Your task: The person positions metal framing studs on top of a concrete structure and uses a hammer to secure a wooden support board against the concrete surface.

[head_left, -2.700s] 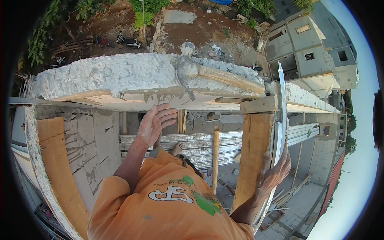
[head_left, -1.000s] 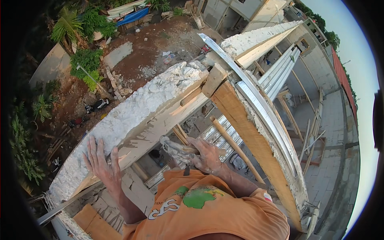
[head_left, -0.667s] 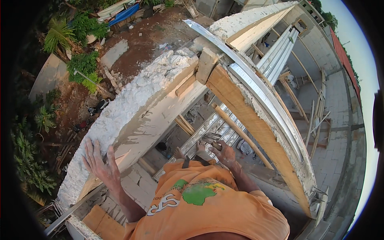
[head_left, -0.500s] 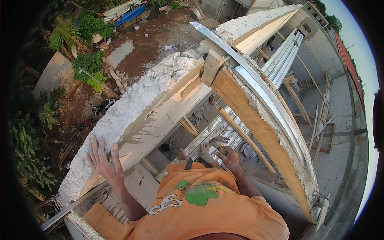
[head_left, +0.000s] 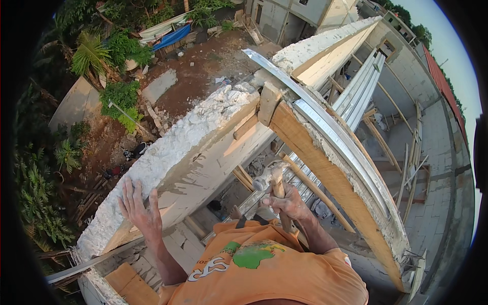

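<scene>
My left hand (head_left: 141, 209) lies with fingers spread on the rough top of the white concrete wall (head_left: 173, 145), near its inner edge. In my right hand (head_left: 288, 202) is a claw hammer (head_left: 277, 178), gripped by its wooden handle, its metal head raised in front of my chest. A long wooden board (head_left: 325, 173) runs along the side of the curving concrete beam to the right of the hammer. A short wood block (head_left: 268, 103) stands upright at the corner where wall and board meet.
Shiny metal channels (head_left: 351, 157) lie along the beam top. A round wooden pole (head_left: 317, 190) slants below the hammer. Deep room openings drop between the walls, with more metal lengths (head_left: 363, 91) further right. Earth ground with shrubs (head_left: 122, 91) lies far below on the left.
My right hand has lifted the hammer from low by my waist, so its head now points up. My left hand stays on the wall; the view has shifted slightly.
</scene>
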{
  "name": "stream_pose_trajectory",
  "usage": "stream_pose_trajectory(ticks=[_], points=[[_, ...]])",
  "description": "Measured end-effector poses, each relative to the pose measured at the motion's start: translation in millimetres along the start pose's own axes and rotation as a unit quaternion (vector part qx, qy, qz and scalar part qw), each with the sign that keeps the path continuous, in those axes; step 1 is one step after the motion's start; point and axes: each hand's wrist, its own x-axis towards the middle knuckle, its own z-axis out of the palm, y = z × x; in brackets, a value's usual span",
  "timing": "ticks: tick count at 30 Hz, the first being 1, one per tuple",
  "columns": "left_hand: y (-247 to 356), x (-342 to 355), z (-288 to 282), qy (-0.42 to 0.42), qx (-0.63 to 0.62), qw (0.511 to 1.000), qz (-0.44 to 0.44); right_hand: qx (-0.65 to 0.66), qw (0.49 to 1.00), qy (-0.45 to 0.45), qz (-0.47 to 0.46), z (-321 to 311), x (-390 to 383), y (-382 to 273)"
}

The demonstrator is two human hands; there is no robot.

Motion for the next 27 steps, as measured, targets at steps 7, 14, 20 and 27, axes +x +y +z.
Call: stream_pose_trajectory(ticks=[7,14,20,27], points=[[1.2,-0.6,2.1,-0.002,0.022,1.0,0.011,0.053,0.994,-0.001,-0.1,6.4,21.2,20.1],[8.5,3.0,-3.7,-0.025,0.022,0.999,-0.022,0.112,0.993,0.006,0.028,3.7,40.5,48.4],[6.2,4.1,-5.0,-0.033,0.003,0.999,-0.028,0.149,0.98,-0.13,-0.023,-18.7,35.0,41.9],[14.1,7.7,-9.1,-0.05,-0.004,0.997,-0.056,0.059,0.997,0.025,0.035,-17.2,38.7,49.4]])
